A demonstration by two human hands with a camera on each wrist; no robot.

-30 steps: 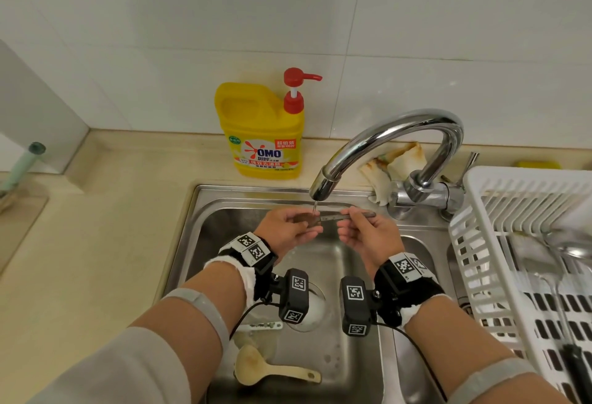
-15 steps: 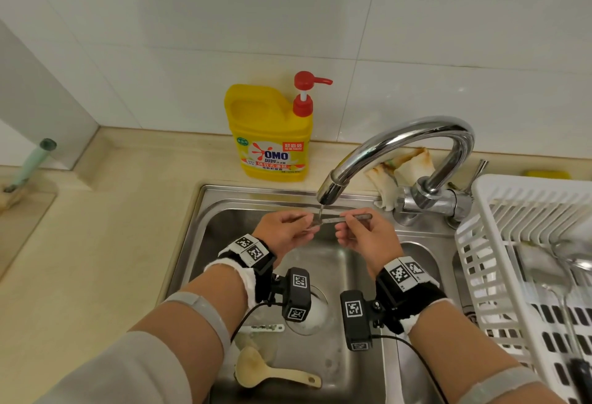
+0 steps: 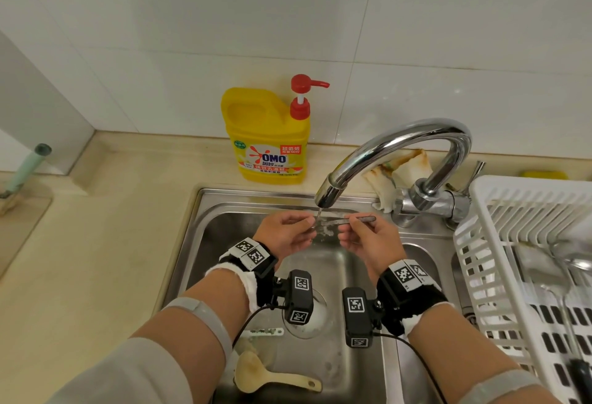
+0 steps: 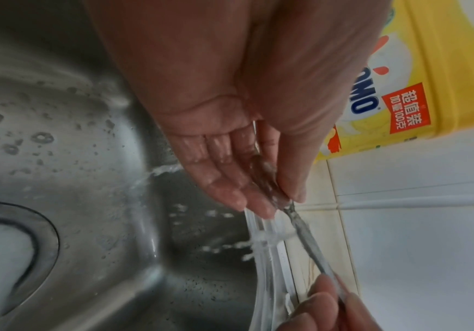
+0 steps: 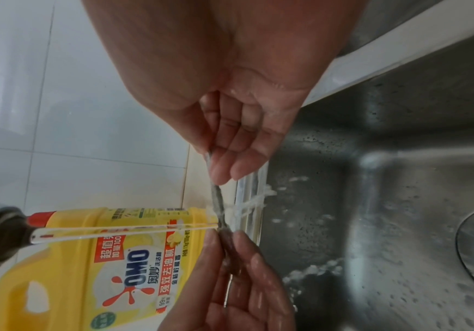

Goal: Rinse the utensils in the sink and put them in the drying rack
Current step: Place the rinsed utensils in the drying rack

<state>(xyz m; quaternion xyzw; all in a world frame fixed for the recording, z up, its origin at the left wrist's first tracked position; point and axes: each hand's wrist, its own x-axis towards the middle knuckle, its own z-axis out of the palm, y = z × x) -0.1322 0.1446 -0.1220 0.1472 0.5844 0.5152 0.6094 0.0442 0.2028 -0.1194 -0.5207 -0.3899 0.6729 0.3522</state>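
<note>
A slim metal utensil [image 3: 349, 220] lies level under the tap spout [image 3: 326, 196], and a thin water stream [image 5: 117, 230] hits its neck. My left hand [image 3: 309, 226] pinches the utensil's head [image 4: 264, 177] between thumb and fingers, which hide it. My right hand [image 3: 347, 227] pinches the handle [image 5: 216, 197] from the other end. Both hands are wet and hover over the steel sink [image 3: 224, 211]. A beige rice paddle [image 3: 272, 378] and a white patterned utensil [image 3: 266, 332] lie on the sink floor near me. The white drying rack [image 3: 499, 211] stands at the right.
A yellow dish soap bottle [image 3: 269, 138] with a red pump stands behind the sink. A crumpled cloth [image 3: 397, 170] lies behind the tap base [image 3: 429, 202]. Several metal utensils [image 3: 576, 262] lie in the rack. The drain [image 3: 307, 314] is below my wrists.
Both hands keep hold of the utensil under the stream, almost in place. The head view has shifted slightly, so everything sits a bit further right in the picture.
</note>
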